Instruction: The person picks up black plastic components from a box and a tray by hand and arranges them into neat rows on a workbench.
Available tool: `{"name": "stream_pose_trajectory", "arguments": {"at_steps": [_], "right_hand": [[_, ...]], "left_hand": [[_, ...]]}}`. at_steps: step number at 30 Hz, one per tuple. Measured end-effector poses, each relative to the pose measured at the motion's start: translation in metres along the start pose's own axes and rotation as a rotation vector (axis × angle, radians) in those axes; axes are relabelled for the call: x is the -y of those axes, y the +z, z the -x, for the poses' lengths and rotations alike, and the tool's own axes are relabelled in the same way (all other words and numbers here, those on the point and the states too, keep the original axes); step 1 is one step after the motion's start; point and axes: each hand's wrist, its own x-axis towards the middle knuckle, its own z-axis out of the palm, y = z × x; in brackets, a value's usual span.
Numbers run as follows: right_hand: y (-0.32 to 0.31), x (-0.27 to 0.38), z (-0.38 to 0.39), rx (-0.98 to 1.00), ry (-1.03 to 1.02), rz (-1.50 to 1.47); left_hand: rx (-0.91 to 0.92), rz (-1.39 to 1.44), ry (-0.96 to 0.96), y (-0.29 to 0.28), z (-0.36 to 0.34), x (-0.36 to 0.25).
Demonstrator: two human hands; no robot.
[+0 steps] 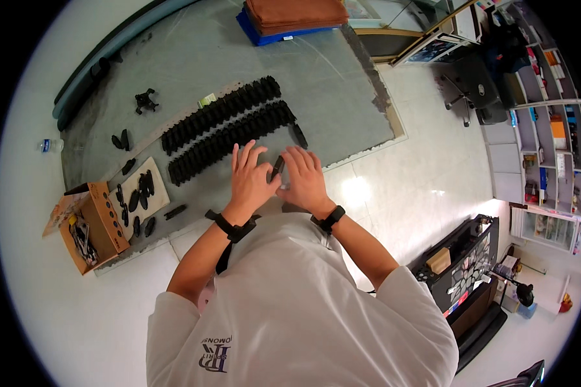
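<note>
Between my left hand [252, 177] and my right hand [303, 180] is a small dark elongated piece [277, 168], pinched at the fingertips of both, with some fingers raised. Just beyond lie two long rows of similar black pieces, an upper row [219, 113] and a lower row [226, 142], on the grey tabletop [332, 84]. One piece [298, 134] lies apart at the right end of the lower row. Left of my hands, several loose black pieces [142, 190] lie on and around a pale board [158, 197].
An open cardboard box [106, 232] with tools sits at the left corner. A black bracket [145, 101], folded brown and blue cloths [294, 13] and a water bottle [51, 146] are farther off. Shelving [549, 129], a chair [478, 90] and black equipment [455, 271] stand rightward.
</note>
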Motion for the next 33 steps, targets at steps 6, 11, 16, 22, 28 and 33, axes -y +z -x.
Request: {"name": "stream_pose_trajectory", "arguments": {"at_steps": [6, 11, 16, 22, 28, 33], "right_hand": [[0.002, -0.048, -0.005, 0.127, -0.111, -0.014], [0.011, -0.079, -0.015, 0.152, -0.145, -0.029], [0.017, -0.121, -0.012, 0.077, -0.047, -0.088], [0.029, -0.151, -0.014, 0.115, -0.034, -0.035], [0.04, -0.151, -0.021, 0.076, -0.06, -0.031], [0.049, -0.14, -0.025, -0.078, 0.025, -0.027]], "left_hand": [[-0.03, -0.037, -0.082, 0.039, -0.005, -0.008], [-0.008, -0.193, -0.256, 0.071, -0.011, -0.004], [-0.068, -0.242, -0.308, 0.095, -0.026, -0.003], [-0.039, -0.238, -0.301, 0.092, -0.028, -0.009], [0.038, -0.245, -0.205, 0.083, -0.013, -0.005], [0.039, -0.207, -0.209, 0.09, -0.018, 0.0]]}}
